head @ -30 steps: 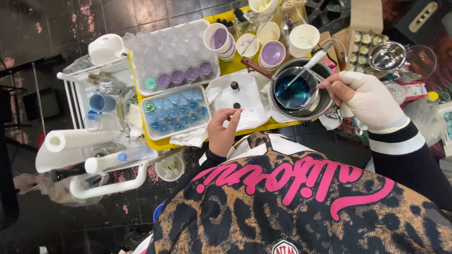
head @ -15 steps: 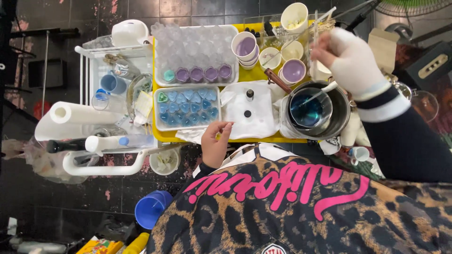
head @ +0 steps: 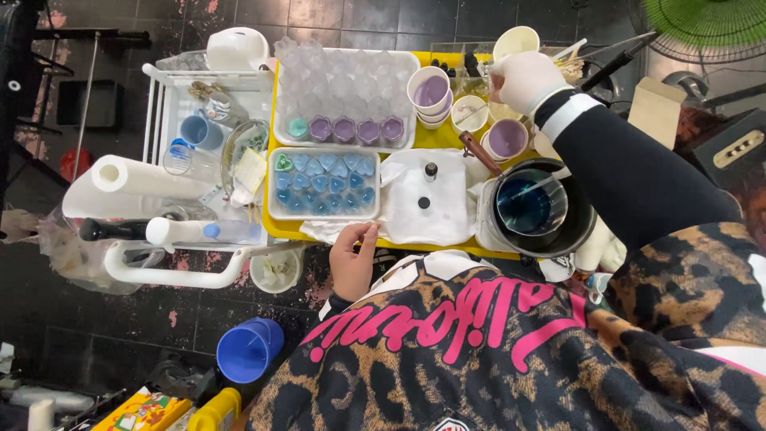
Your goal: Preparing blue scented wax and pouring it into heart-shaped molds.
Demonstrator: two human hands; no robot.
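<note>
My right hand (head: 523,80), in a white glove, reaches to the far side of the yellow tray (head: 435,137). Its fingers are curled over a small pale cup (head: 471,112), and what they hold is hidden. My left hand (head: 351,262) rests bare on the tray's near edge, fingertips touching a white cloth (head: 435,219). A white mould of blue hearts (head: 323,183) lies just beyond it. A dark pot of blue liquid (head: 531,207) stands under my right forearm with a stirrer left in it. Purple-filled cups (head: 431,89) (head: 507,137) stand near the gloved hand.
A clear mould tray (head: 343,88) with a few purple cells lies at the back. A small dark bottle (head: 431,170) stands on the cloth. A white cart (head: 167,112) with a paper roll (head: 136,179) is on the left. Below is a blue bucket (head: 247,347), top right a green fan (head: 710,20).
My right hand left the stirrer in the pot, rose, and moved away to the far cups. My left hand stayed at the tray's near edge. The view shifted.
</note>
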